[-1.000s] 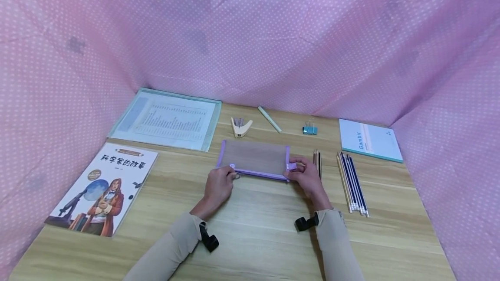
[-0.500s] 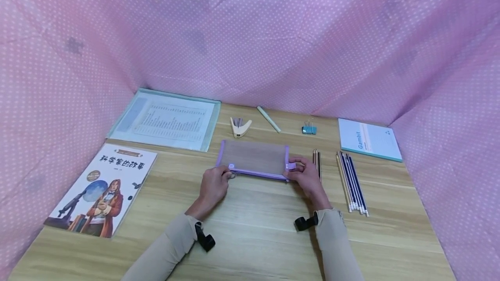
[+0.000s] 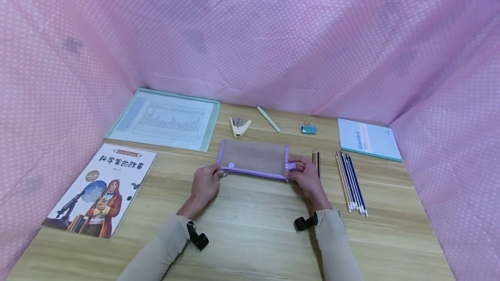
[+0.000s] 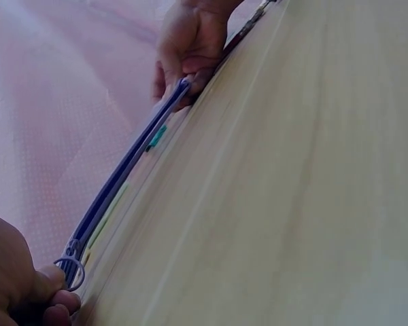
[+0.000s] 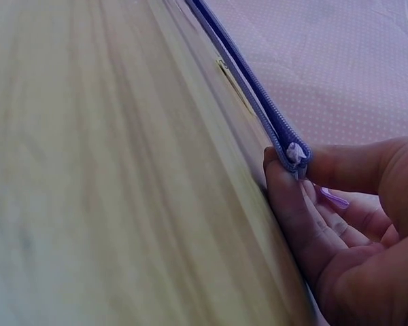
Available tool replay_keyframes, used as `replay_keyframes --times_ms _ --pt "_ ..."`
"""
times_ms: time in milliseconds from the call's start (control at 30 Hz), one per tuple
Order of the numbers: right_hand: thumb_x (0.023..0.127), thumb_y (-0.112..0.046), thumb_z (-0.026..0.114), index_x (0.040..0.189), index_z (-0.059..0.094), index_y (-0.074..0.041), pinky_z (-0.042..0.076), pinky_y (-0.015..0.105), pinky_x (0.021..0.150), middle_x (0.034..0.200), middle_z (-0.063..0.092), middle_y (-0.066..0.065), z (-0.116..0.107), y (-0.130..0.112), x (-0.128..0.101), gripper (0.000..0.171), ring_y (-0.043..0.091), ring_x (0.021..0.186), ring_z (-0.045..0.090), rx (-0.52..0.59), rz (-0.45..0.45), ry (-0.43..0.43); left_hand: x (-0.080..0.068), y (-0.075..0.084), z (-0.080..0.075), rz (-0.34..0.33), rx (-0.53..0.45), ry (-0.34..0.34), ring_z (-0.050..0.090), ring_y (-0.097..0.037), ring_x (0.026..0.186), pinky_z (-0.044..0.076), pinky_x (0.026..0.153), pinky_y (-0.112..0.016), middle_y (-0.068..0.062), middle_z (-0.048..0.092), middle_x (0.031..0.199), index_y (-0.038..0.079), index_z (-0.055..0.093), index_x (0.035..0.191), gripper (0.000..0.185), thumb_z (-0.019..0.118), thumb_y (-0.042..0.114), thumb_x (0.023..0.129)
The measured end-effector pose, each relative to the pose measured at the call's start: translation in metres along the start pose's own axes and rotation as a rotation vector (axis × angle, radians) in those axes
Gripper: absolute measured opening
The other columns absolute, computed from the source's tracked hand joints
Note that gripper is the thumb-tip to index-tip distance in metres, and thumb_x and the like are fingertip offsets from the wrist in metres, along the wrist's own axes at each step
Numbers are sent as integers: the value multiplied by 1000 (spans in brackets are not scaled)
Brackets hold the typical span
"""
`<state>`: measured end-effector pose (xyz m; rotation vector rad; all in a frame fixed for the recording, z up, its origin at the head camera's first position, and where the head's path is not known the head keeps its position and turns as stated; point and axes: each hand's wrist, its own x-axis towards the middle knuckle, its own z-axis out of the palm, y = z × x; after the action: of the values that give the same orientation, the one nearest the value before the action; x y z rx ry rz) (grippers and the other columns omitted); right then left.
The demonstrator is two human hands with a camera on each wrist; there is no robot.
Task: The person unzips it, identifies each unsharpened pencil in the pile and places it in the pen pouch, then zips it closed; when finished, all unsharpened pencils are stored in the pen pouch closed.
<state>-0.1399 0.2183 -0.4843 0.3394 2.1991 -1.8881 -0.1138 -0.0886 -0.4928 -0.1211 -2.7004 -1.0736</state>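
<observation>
A translucent zipper pouch (image 3: 254, 156) with purple edging lies mid-table in the head view, its zipper side towards the person. My left hand (image 3: 205, 182) pinches the zipper at the pouch's near left corner, by the ring-shaped zipper pull (image 4: 83, 276). Between thumb and fingers, my right hand (image 3: 306, 179) grips the near right corner, beside a small purple side tab (image 3: 291, 166). The zipper teeth (image 5: 275, 125) stand parted along the edge in both wrist views. Several short pencils (image 3: 317, 164) lie just right of the pouch, partly hidden by the right hand.
Behind the pouch are a cream stapler (image 3: 240, 128), a pale green pen (image 3: 268, 119) and a teal binder clip (image 3: 308, 129). More pencils (image 3: 351, 183) and a notebook (image 3: 369, 139) lie right. At left are a document folder (image 3: 166, 118) and an illustrated book (image 3: 101, 190).
My left hand has slid left along the pouch's near edge to its left corner, taking the zipper pull with it. The right hand has stayed on the right corner.
</observation>
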Motion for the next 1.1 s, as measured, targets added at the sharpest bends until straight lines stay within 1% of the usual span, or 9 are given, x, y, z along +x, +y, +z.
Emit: replay_keyframes --times_ms 100,233,333,500,600,767,933,1033,1100 --pt "81 12 72 127 55 6 56 18 69 88 75 2 1 1 0 50 5 76 69 1 1 -5 0 -3 -3 5 0 0 58 -15 61 49 58 -34 -10 73 72 2 74 80 8 70 2 87" --pt "80 11 73 127 55 5 56 18 69 85 74 0 0 2 0 50 6 77 69 4 8 -3 1 -3 -4 17 -7 -19 59 -15 61 49 57 -32 -11 73 72 1 74 79 9 69 1 87" --pt "80 11 73 126 55 5 56 18 69 85 75 1 0 2 -1 50 8 78 69 6 13 -1 2 -5 -5 8 -9 -28 62 -16 63 51 58 -34 -12 74 74 1 74 81 9 69 2 88" --pt "81 10 73 126 55 5 56 18 69 89 75 6 0 0 -1 49 7 76 68 -8 7 0 2 -11 -9 -31 3 -10 63 -18 64 52 60 -37 -12 75 76 1 75 82 9 69 3 88" --pt "81 10 73 126 55 5 57 18 69 89 75 6 0 -2 -2 48 9 77 69 -12 -1 0 3 -12 -11 -38 -3 -10 62 -18 64 52 61 -37 -12 75 77 1 76 84 9 69 3 89" --pt "80 11 73 125 55 6 57 19 69 84 74 2 0 -3 -2 48 13 79 71 -1 -9 -4 3 -12 -13 -32 -12 -29 63 -19 66 53 61 -38 -14 76 79 0 76 85 9 68 2 89" --pt "79 14 72 124 56 6 57 19 68 80 73 -3 1 -3 -1 49 7 73 69 -2 -3 7 4 -16 -17 -46 15 -21 67 -24 68 54 64 -43 -15 76 79 0 75 83 8 68 2 88" --pt "79 15 71 125 56 7 57 19 67 80 72 -2 1 -2 0 49 7 72 68 -2 -10 7 5 -21 -19 -52 34 -4 68 -26 69 55 67 -46 -15 75 78 0 74 80 8 69 0 86" --pt "78 15 72 124 56 8 57 19 67 80 73 -1 1 -1 0 49 7 72 68 1 -16 4 6 -23 -21 -49 37 -6 69 -27 70 55 68 -47 -15 75 78 0 74 79 9 69 0 86"
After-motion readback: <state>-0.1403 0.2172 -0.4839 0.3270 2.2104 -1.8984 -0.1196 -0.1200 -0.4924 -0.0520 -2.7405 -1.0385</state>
